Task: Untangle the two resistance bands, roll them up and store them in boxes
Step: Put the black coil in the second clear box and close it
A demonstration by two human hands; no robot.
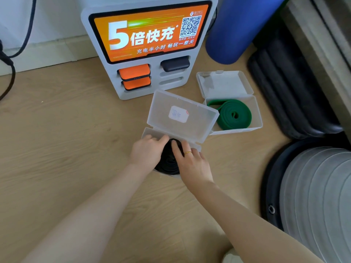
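On the floor (66,149) — two boxes, two rolled bands — one green, one black.

Bare floor (66,139) left of hands; raised lid (182,115), charging station (150,50) block beyond.
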